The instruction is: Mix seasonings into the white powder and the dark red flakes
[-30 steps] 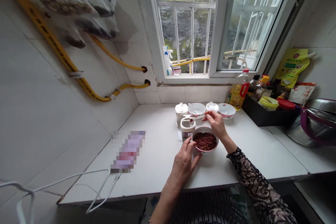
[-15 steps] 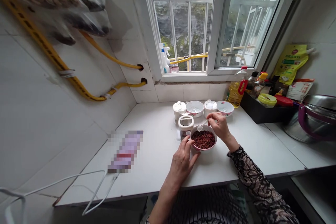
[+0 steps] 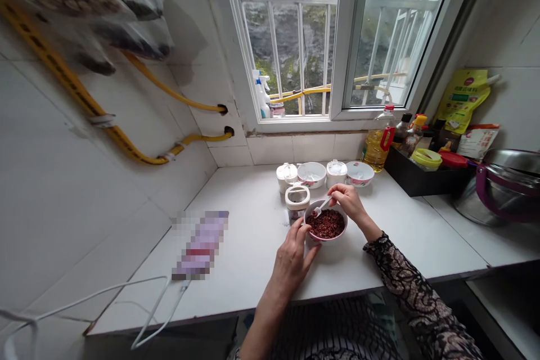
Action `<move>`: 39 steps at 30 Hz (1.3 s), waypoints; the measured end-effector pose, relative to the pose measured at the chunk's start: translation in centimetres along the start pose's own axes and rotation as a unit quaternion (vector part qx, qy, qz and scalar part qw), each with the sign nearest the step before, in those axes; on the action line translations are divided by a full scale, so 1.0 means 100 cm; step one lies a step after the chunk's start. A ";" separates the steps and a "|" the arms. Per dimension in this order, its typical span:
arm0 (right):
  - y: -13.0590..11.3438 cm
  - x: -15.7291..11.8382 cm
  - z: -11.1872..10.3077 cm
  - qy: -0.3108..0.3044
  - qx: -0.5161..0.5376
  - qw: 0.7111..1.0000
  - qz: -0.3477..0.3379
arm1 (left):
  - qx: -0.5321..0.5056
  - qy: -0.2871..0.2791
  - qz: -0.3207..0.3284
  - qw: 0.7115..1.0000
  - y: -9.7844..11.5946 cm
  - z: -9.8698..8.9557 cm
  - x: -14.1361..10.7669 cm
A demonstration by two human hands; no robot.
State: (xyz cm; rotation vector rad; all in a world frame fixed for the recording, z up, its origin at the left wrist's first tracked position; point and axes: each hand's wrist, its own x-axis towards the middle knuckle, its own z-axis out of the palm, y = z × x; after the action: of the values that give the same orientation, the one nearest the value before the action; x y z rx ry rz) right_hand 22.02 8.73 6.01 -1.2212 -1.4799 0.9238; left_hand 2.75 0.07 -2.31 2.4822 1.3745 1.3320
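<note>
Looking down from my head camera, I see both my forearms reaching forward onto the white tiled counter (image 3: 248, 219). My left hand (image 3: 291, 261) sits near the middle of the counter, with the wrist low and the fingers partly curled. Those fingers rest against the near left side of a white ceramic bowl (image 3: 327, 241) with a pink rim, steadying it. The bowl stands on the counter between my hands, filled with dark red spice grains (image 3: 325, 224).

My right hand (image 3: 348, 205) comes in from the right, its forearm angled up and to the left in a black lace sleeve (image 3: 405, 275). The hand is almost closed, pinching the handle of a small white spoon (image 3: 321, 208) with its tip down at the far side of the grains.

Just beyond the bowl, to the left, stands a clear jar (image 3: 297, 205) with a white collar. Farther along the wall are two white lidded jars (image 3: 336, 173) and two small bowls (image 3: 360, 173). At the far right, a bottle of cooking oil (image 3: 379, 140) stands beside a black tray (image 3: 426, 177) of condiments, and a steel pot (image 3: 502, 191) with a purple handle sits to the right. On my left lie a pixelated, blurred packet (image 3: 202, 244) and a white cable (image 3: 147, 315).
</note>
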 end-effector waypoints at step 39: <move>-0.013 -0.009 0.006 0.089 -0.157 0.949 -0.261 | -0.001 -0.004 -0.005 1.000 0.002 -0.002 0.002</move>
State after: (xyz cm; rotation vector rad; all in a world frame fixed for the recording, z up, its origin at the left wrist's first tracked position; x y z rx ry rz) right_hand 21.13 7.64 6.86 -1.0178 -1.7245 0.2235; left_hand 2.84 -0.02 -2.02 2.4734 1.3799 1.3206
